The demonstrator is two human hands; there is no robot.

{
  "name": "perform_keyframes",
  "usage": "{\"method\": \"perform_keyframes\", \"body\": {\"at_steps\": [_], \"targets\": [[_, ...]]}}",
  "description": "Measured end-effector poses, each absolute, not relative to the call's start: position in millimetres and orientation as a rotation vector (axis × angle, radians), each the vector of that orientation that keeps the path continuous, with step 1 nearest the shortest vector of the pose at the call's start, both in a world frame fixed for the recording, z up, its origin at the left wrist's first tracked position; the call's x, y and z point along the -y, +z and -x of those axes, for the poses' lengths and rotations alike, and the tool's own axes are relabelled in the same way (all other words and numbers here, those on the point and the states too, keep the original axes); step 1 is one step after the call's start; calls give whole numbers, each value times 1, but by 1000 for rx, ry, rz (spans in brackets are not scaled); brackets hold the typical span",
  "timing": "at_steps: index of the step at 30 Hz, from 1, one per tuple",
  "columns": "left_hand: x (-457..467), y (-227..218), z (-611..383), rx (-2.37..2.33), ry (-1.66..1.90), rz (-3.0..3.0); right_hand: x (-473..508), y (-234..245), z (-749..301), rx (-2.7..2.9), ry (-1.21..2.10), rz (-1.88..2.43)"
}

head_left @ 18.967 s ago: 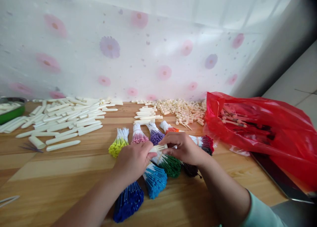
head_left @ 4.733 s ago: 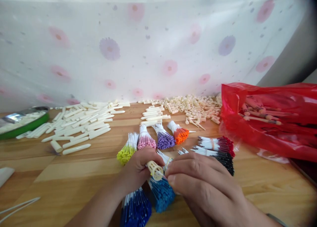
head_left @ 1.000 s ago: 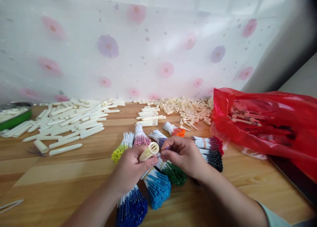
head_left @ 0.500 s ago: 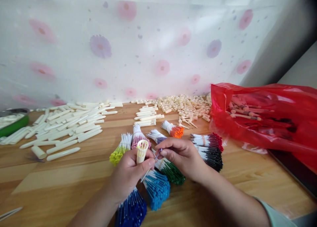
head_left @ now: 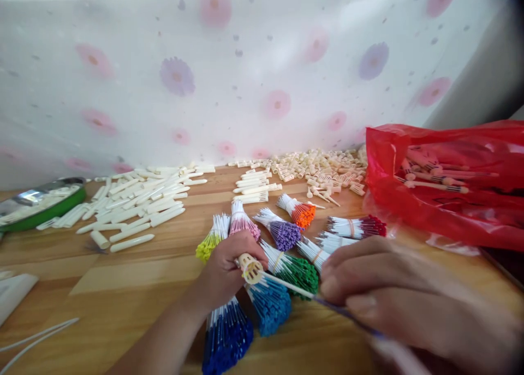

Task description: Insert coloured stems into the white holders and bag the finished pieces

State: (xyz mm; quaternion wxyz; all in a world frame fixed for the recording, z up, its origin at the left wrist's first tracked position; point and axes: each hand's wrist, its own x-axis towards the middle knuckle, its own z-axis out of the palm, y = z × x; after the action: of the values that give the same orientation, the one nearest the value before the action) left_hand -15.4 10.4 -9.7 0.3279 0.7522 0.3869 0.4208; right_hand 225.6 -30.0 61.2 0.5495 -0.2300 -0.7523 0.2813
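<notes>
My left hand (head_left: 233,263) is closed around a cream plastic pen tube (head_left: 251,269); its slotted, open end faces me. My right hand (head_left: 380,293), large and smeared by motion, pinches a thin white pen refill (head_left: 289,284) with a purple end. The refill slants from beside the tube's open end to the right fingers. Under and around my hands lie bundles of refills with coloured ends: dark blue (head_left: 227,337), light blue (head_left: 270,304), green (head_left: 301,274), purple (head_left: 285,234), orange (head_left: 303,214), pink (head_left: 244,225), yellow (head_left: 208,246) and dark red (head_left: 370,226).
Cream pen barrels (head_left: 143,200) are heaped at the left beside a green tray (head_left: 57,214). Small slotted parts (head_left: 319,167) are piled at the back. A red plastic bag (head_left: 446,216) holding assembled pieces stands right. White cords (head_left: 45,334) lie at the front left.
My right hand has moved right and closer to the camera, with the refill stretching back toward the tube. The tube has tipped toward me, and the view has shifted left.
</notes>
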Motion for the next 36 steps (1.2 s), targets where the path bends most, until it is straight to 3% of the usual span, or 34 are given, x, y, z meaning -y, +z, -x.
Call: {"method": "perform_keyframes", "body": {"at_steps": [4, 15, 22, 36], "targets": [[-11, -8, 14, -992, 1081, -2013, 29, 67, -207, 1882, 439, 517], [-8, -7, 12, -996, 1033, -2105, 13, 51, -194, 2067, 233, 387], [-6, -7, 21, -1108, 975, -2168, -4, 24, -188, 2051, 249, 525], [-5, -6, 20, -1358, 913, -2462, -21, 17, -186, 2004, 406, 679]]}}
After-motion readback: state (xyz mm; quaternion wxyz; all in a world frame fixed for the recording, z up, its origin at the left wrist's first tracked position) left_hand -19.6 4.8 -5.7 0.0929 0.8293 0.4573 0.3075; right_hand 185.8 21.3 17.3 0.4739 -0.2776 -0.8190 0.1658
